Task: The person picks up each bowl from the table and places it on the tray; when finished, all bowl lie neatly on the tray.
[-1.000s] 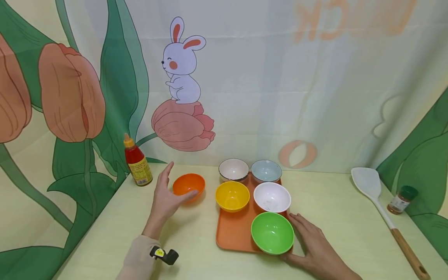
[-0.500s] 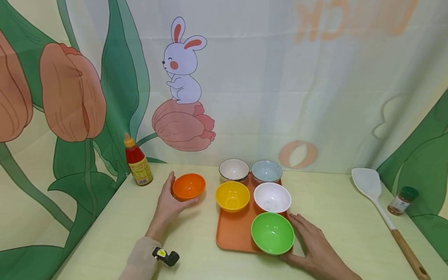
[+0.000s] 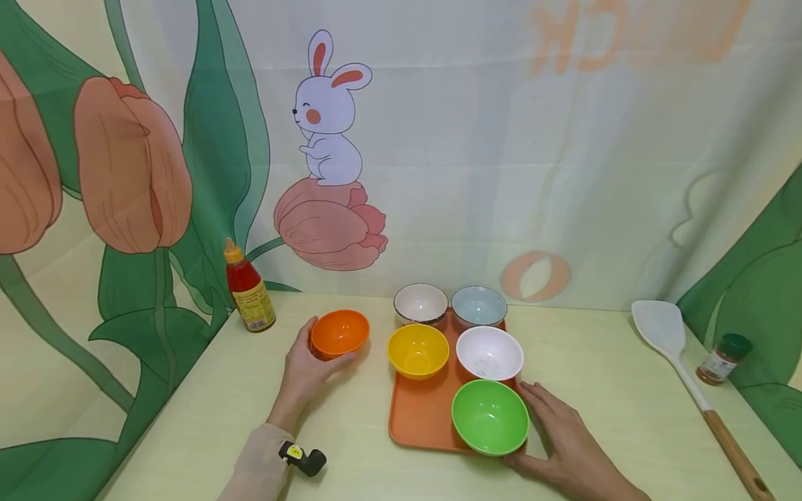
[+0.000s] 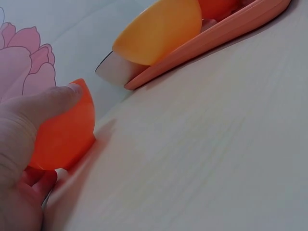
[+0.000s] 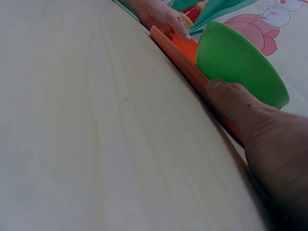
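My left hand [image 3: 307, 372] grips the orange bowl [image 3: 340, 334], which stands on the table left of the tray. Its thumb lies along the near side, and the fingers curl round the far left side, partly hidden by the bowl [image 4: 67, 130]. My right hand [image 3: 560, 438] curves round the right side of the green bowl [image 3: 491, 417] at the near right corner of the orange tray [image 3: 420, 421]. In the right wrist view the thumb [image 5: 228, 96] rests at the green bowl's lower wall, over the tray rim; the other fingers are hidden there.
On the tray also stand a yellow bowl [image 3: 418, 351], a white bowl [image 3: 489, 353], a cream bowl [image 3: 420, 304] and a pale blue bowl [image 3: 479, 306]. A sauce bottle [image 3: 250, 292] stands back left. A spatula [image 3: 692, 383] and a green-capped spice jar [image 3: 723, 358] are at right.
My left hand has come in from the left and closed its thumb and fingers round the orange bowl. The right hand and the bowls on the tray have stayed in place.
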Demonstrator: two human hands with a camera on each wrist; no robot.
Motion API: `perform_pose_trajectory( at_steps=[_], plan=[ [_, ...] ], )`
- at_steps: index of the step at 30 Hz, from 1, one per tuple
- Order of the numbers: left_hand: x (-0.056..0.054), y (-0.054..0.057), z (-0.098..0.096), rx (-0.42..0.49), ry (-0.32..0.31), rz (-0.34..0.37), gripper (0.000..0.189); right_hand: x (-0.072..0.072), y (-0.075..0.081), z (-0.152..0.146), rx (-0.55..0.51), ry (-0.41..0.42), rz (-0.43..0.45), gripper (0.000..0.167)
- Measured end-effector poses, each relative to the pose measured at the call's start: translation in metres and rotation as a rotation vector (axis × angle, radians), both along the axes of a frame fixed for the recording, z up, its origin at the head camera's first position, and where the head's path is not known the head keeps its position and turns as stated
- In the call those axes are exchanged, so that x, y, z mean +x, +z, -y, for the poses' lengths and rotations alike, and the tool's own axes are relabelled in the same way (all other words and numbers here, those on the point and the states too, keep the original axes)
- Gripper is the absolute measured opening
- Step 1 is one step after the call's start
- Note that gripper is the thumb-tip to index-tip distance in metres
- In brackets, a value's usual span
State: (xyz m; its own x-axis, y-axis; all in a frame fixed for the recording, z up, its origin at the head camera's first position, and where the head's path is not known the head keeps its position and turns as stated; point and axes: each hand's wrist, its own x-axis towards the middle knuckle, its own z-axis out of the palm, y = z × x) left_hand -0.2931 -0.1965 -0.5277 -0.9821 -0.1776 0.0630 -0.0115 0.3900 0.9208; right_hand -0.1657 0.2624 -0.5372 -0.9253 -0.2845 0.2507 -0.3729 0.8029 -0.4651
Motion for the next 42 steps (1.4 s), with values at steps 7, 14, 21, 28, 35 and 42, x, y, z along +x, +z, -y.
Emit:
perform_pose_trajectory(
  at_steps=[7,14,21,28,35,42],
  plan=[
    [0.001,0.001,0.0,0.02,0.009,0.0,0.114,0.001,0.002,0.001,0.007,-0.001,-0.005,0.119],
    [0.001,0.002,0.001,0.067,0.024,-0.029,0.114,0.001,0.001,0.0,-0.002,0.007,-0.021,0.117],
    [0.003,0.013,-0.003,0.078,0.039,-0.04,0.115,0.001,0.001,0.001,-0.004,0.009,-0.027,0.117],
    [0.007,0.037,-0.012,0.096,0.017,-0.1,0.112,0.001,-0.001,0.001,-0.009,-0.007,0.0,0.119],
    [0.024,0.064,-0.025,0.135,-0.061,-0.181,0.11,0.0,-0.002,-0.002,-0.009,0.001,-0.012,0.118],
    [0.046,0.09,-0.039,0.145,-0.17,-0.233,0.11,-0.001,-0.007,-0.004,-0.021,0.028,-0.074,0.117]
  ],
)
